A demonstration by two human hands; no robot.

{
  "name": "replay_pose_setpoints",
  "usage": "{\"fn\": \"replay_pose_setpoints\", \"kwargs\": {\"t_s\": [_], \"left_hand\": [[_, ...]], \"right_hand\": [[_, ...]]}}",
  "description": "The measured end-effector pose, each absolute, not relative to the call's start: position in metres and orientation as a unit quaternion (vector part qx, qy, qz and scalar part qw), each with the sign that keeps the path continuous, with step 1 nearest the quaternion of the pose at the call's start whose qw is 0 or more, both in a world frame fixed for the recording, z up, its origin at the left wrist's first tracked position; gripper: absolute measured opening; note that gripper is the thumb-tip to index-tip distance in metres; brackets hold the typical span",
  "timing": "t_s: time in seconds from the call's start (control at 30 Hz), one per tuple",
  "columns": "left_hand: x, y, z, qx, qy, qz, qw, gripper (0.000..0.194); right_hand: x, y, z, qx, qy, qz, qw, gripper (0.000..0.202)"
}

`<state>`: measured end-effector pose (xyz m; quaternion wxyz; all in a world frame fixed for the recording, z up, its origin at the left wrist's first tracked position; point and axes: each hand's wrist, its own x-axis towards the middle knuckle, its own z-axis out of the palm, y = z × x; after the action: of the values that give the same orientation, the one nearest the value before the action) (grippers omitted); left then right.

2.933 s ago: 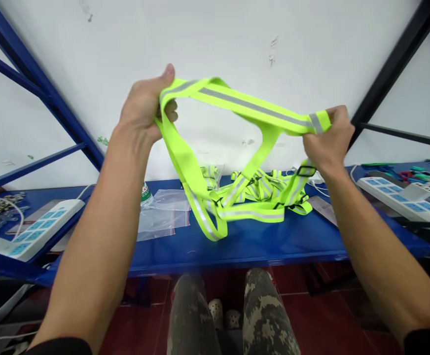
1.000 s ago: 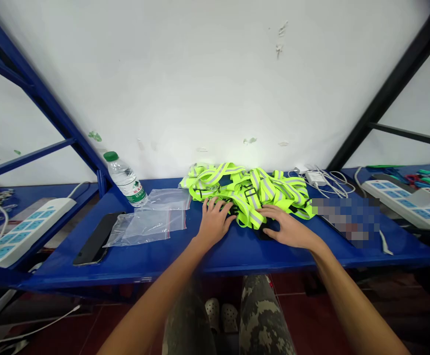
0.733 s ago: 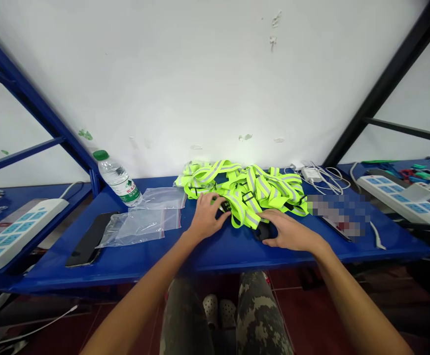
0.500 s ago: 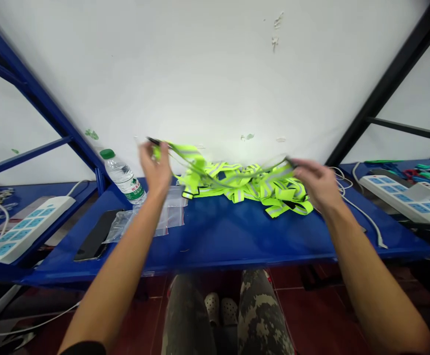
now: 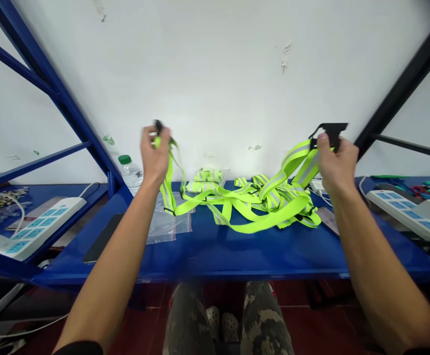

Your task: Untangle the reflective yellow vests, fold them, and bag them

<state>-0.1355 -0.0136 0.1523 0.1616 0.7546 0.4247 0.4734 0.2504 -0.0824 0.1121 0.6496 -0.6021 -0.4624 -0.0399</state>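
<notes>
A neon-yellow reflective strap with grey stripes hangs slack between my two hands and droops over the table. My left hand, raised at the left, is closed on one end of it, by a small black buckle piece. On the right, my right hand grips the other end at a wider black buckle, which sticks up above the fingers. Below the right hand lies a tangled heap of similar straps. Where the held strap meets the heap I cannot tell.
Folded yellow straps in clear plastic sit against the wall. Clear zip bags, a black phone and a green-capped bottle are at the left of the blue table. Power strips flank it. Another phone lies right.
Both hands have risen, and the right has moved further right. The strap's ends are lifted higher, and yellow bands now spread leftward from the heap. The view has shifted slightly.
</notes>
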Motion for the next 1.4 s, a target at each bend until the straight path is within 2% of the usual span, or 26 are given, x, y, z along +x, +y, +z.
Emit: {"fn": "replay_pose_setpoints", "kwargs": {"t_s": [0.07, 0.13, 0.3, 0.4, 0.5, 0.63, 0.73, 0.87, 1.17, 1.4], "left_hand": [[-0.122, -0.022, 0.138, 0.777, 0.416, 0.435, 0.181, 0.06], [-0.111, -0.033, 0.116, 0.802, 0.403, 0.388, 0.209, 0.059], [-0.093, -0.051, 0.049, 0.811, 0.357, 0.304, 0.35, 0.053], [-0.09, -0.05, 0.019, 0.788, 0.352, 0.323, 0.389, 0.062], [-0.091, -0.05, -0.001, 0.771, 0.374, 0.317, 0.406, 0.073], [-0.092, -0.055, -0.016, 0.768, 0.404, 0.282, 0.41, 0.071], [-0.094, -0.058, -0.018, 0.777, 0.382, 0.278, 0.415, 0.069], [-0.099, -0.057, -0.014, 0.765, 0.382, 0.26, 0.449, 0.067], [-0.103, -0.056, -0.018, 0.73, 0.384, 0.252, 0.505, 0.071], [-0.106, -0.056, -0.016, 0.717, 0.383, 0.239, 0.532, 0.068]], "right_hand": [[0.222, -0.095, 0.107, -0.607, -0.512, -0.145, 0.59, 0.03], [0.192, -0.103, 0.092, -0.598, -0.587, -0.107, 0.535, 0.032], [0.14, -0.097, 0.022, -0.547, -0.775, 0.011, 0.316, 0.033], [0.13, -0.092, -0.011, -0.537, -0.795, 0.02, 0.281, 0.033], [0.128, -0.092, -0.025, -0.515, -0.814, -0.025, 0.267, 0.03], [0.13, -0.093, -0.031, -0.477, -0.832, -0.108, 0.261, 0.04], [0.134, -0.091, -0.036, -0.452, -0.826, -0.147, 0.302, 0.051], [0.14, -0.09, -0.042, -0.436, -0.807, -0.17, 0.36, 0.055], [0.142, -0.093, -0.045, -0.395, -0.826, -0.129, 0.382, 0.06], [0.143, -0.093, -0.049, -0.389, -0.808, -0.005, 0.442, 0.068]]}}
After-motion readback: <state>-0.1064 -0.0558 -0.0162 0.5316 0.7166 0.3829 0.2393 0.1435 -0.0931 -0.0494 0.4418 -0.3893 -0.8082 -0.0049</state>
